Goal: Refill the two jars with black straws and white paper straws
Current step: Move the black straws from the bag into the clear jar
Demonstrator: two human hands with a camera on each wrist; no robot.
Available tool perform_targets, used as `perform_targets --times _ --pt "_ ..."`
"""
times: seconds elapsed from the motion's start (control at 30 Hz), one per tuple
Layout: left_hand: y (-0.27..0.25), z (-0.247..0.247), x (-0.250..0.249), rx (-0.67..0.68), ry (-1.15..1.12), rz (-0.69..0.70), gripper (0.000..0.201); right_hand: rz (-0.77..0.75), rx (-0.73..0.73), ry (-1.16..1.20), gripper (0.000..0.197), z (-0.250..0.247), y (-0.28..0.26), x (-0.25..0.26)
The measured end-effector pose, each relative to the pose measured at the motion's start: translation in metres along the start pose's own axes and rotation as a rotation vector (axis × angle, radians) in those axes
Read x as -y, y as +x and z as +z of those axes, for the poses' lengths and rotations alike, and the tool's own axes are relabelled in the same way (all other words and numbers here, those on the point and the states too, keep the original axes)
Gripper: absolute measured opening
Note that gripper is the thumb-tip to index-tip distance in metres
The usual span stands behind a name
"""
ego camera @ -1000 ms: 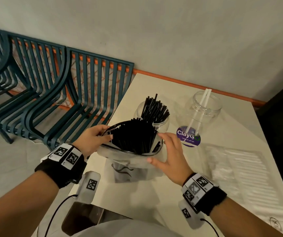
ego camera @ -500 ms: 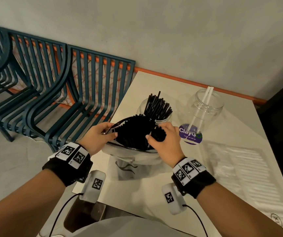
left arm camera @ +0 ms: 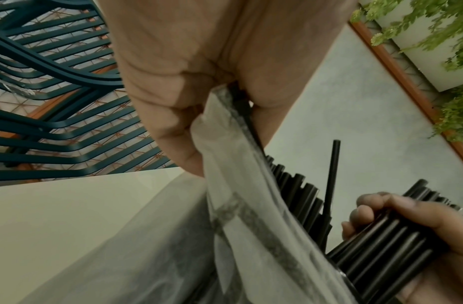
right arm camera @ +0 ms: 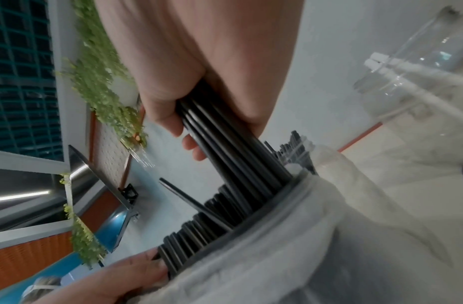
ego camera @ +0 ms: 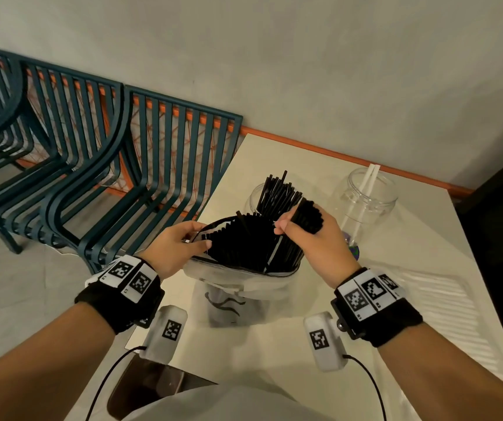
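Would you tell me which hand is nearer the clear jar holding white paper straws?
Right. The right hand grips black straws just beside that jar; the left hand pinches the bag's far rim.

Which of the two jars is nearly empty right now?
The right-hand jar with the purple label: it holds only two white paper straws. The left jar behind the bag already bristles with black straws.
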State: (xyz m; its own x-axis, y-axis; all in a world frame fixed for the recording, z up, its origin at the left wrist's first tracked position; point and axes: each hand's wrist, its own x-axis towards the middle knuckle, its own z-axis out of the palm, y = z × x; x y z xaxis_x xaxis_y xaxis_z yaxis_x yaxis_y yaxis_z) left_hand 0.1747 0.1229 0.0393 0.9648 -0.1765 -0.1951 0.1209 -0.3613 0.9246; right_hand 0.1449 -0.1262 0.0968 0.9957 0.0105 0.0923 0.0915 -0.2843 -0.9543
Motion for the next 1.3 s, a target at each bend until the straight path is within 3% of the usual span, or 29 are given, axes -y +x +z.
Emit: perform_targets --times 0.13,0.27,0.47,0.7,0.9,1.03,1.13,1.3 --pt "0.001 -0.001 0.001 -0.004 0.022 -0.002 0.020 -0.014 -0.027 0.056 0.029 0.002 -0.001 -0.004" --pt "0.002 -0.001 0.000 -0.007 0.007 -0.006 0.020 -0.025 0.077 0.010 0.014 0.007 0.004 -0.003" --pt "0.000 0.002 -0.005 -0.009 0.003 0.013 0.017 -0.036 0.333 -0.182 0.017 0.031 0.017 -0.011" --pt "-0.002 0.004 -0.007 -0.014 -0.054 -0.013 0.017 -0.120 0.438 -0.307 0.024 0.046 0.012 -0.013" --pt "-0.001 0.005 -0.005 -0.003 -0.110 -0.048 0.017 -0.215 0.257 -0.657 0.031 0.069 0.001 -0.022" --pt "-0.003 0.005 -0.004 -0.006 -0.114 -0.058 0.016 -0.321 0.184 -0.701 0.029 0.074 -0.004 -0.028" --pt "-0.005 0.004 -0.004 -0.021 -0.109 -0.051 0.017 -0.251 0.134 -0.587 0.023 0.071 -0.005 -0.027" --pt "-0.005 0.001 -0.002 -0.036 -0.065 -0.041 0.017 -0.089 -0.007 -0.055 0.013 0.049 -0.007 -0.007"
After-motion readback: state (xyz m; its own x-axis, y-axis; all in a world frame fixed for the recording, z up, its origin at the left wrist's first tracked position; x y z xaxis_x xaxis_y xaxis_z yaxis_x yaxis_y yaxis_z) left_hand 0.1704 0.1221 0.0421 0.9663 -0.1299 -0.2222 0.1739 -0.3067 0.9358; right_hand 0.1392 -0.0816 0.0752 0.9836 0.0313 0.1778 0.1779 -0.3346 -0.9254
